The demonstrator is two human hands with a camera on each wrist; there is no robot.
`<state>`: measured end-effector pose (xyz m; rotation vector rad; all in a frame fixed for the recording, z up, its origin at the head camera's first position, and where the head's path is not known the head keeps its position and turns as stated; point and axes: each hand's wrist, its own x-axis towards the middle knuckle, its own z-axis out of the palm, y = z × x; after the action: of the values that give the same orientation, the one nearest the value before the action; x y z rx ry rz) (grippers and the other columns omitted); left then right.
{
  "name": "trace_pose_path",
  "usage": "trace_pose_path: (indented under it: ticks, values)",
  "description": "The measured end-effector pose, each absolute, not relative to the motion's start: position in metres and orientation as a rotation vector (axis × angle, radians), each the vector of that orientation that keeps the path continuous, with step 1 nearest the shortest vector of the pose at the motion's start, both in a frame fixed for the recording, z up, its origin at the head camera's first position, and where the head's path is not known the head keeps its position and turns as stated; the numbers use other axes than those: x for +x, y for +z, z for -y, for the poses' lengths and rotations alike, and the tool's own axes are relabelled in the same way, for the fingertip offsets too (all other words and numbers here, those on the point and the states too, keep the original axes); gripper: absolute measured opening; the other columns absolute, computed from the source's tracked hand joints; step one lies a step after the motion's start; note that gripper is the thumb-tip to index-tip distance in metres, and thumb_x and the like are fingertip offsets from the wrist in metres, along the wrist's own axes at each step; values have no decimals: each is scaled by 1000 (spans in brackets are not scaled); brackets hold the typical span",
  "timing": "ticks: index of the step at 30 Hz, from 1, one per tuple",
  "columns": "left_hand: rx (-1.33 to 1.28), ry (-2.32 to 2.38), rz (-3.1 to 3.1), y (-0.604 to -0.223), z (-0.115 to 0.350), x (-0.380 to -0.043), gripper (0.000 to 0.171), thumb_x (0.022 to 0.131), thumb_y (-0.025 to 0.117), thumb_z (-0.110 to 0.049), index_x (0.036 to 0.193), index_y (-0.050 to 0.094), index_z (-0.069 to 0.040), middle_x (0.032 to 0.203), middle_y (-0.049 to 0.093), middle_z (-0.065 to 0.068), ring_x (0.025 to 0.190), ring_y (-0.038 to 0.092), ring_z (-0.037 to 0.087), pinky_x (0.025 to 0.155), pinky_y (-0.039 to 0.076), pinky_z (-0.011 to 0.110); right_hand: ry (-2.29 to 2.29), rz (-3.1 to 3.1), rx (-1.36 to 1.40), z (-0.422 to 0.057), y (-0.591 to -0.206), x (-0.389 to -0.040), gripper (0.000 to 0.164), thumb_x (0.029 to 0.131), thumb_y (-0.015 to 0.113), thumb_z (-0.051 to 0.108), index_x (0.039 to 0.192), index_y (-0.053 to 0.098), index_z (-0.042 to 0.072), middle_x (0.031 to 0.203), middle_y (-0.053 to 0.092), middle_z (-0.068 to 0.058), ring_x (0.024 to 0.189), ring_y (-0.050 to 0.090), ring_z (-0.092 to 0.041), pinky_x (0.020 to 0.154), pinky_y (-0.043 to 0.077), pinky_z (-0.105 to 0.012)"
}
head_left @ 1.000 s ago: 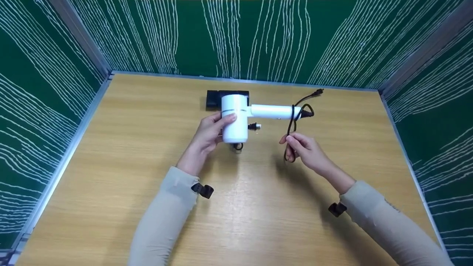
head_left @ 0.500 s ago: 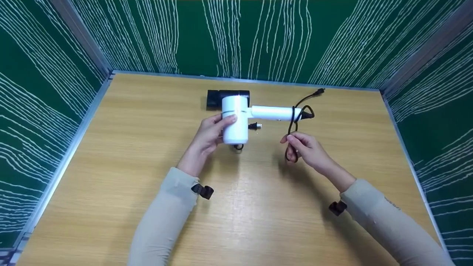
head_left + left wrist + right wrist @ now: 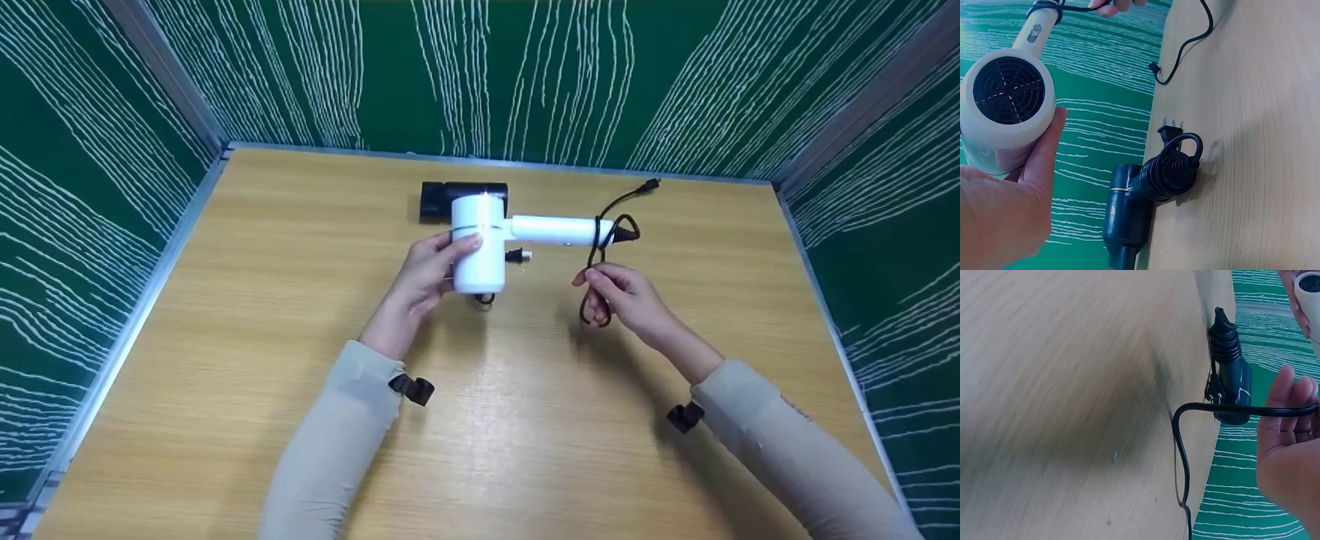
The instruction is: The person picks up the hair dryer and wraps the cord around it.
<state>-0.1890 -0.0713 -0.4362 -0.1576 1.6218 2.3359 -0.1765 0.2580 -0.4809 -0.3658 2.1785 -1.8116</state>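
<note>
My left hand (image 3: 424, 276) grips the barrel of a white hair dryer (image 3: 486, 262), thumb across its side. The dryer is held above the table with its handle pointing right; in the left wrist view its round black grille (image 3: 1009, 90) faces the camera. A black cord (image 3: 1235, 410) leaves the handle end and loops round the handle. Below the handle, my right hand (image 3: 628, 301) pinches part of this cord between thumb and fingers. The cord's plug end (image 3: 648, 187) lies toward the back right. Behind the white dryer lies a black hair dryer (image 3: 435, 201), partly hidden in the head view.
The black dryer's cord (image 3: 1171, 179) is wound round its handle, with the two-prong plug (image 3: 1170, 134) beside it. A wooden table (image 3: 525, 427) lies under everything. Green panels (image 3: 510, 75) with white wavy lines enclose the back and sides.
My right hand has risen slightly with the pinched cord. The white hair dryer and my left hand have hardly moved.
</note>
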Motion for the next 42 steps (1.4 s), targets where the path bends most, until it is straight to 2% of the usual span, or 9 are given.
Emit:
trace_pose_path:
  ticks: [5, 13, 18, 22, 26, 30, 33, 36, 42]
  values:
    - [-105, 2334, -1608, -435, 72, -187, 48, 100, 70, -14, 142, 60, 7, 118, 73, 20, 96, 74, 29, 80, 66, 39, -1838, -2112, -339, -263, -482, -181, 42, 116, 49, 26, 117, 63, -14, 76, 60, -2, 63, 61, -11, 65, 62, -31]
    - [10, 2254, -1628, -436, 75, -185, 50, 100, 68, -16, 144, 59, 6, 124, 70, 21, 103, 72, 30, 85, 64, 41, -1771, -2126, -210, -280, -470, -198, 31, 114, 54, 24, 105, 66, -4, 80, 60, 0, 70, 59, -13, 70, 57, -28]
    - [74, 2212, -1639, -437, 77, -184, 51, 99, 67, -17, 145, 58, 6, 126, 69, 21, 104, 71, 30, 85, 64, 40, -1693, -2127, -190, -295, -448, -212, 14, 109, 58, 10, 106, 70, 2, 84, 65, -2, 72, 63, -13, 74, 59, -28]
    - [100, 2173, -1658, -437, 78, -184, 52, 99, 68, -18, 145, 59, 4, 128, 69, 20, 107, 71, 30, 86, 63, 39, -1575, -2146, -348, -306, -425, -226, 14, 105, 60, 2, 108, 74, 5, 87, 71, -3, 71, 69, -14, 72, 61, -29]
    - [123, 2132, -1678, -437, 80, -184, 53, 99, 69, -18, 146, 59, 2, 131, 68, 20, 110, 70, 30, 88, 63, 40, -1377, -2200, -424, -309, -398, -237, 15, 108, 64, 18, 108, 76, 9, 96, 75, -3, 76, 68, -15, 73, 58, -28]
    - [160, 2111, -1707, -438, 79, -184, 54, 97, 70, -17, 145, 59, 4, 127, 70, 19, 109, 71, 29, 91, 63, 43, -1154, -2298, -453, -302, -372, -242, 29, 109, 65, 33, 102, 75, 6, 85, 67, -1, 70, 59, -15, 65, 50, -27]
    - [180, 2099, -1736, -437, 78, -184, 53, 97, 71, -14, 145, 60, 6, 126, 70, 21, 108, 72, 30, 92, 64, 46, -1006, -2350, -485, -293, -356, -245, 31, 108, 66, 34, 100, 72, 5, 79, 56, -1, 63, 50, -15, 58, 45, -27]
    - [173, 2067, -1779, -436, 77, -184, 52, 98, 73, -14, 145, 60, 4, 128, 70, 21, 111, 71, 32, 92, 63, 46, -882, -2378, -498, -283, -343, -246, 30, 108, 66, 34, 103, 72, 5, 79, 53, -2, 61, 49, -16, 56, 46, -27]
    - [125, 1995, -1874, -434, 76, -186, 53, 97, 79, -19, 145, 63, -2, 132, 69, 17, 117, 69, 32, 94, 62, 46, -674, -2441, -533, -268, -326, -242, 31, 108, 65, 38, 106, 72, 8, 88, 56, -4, 65, 51, -19, 55, 48, -29]
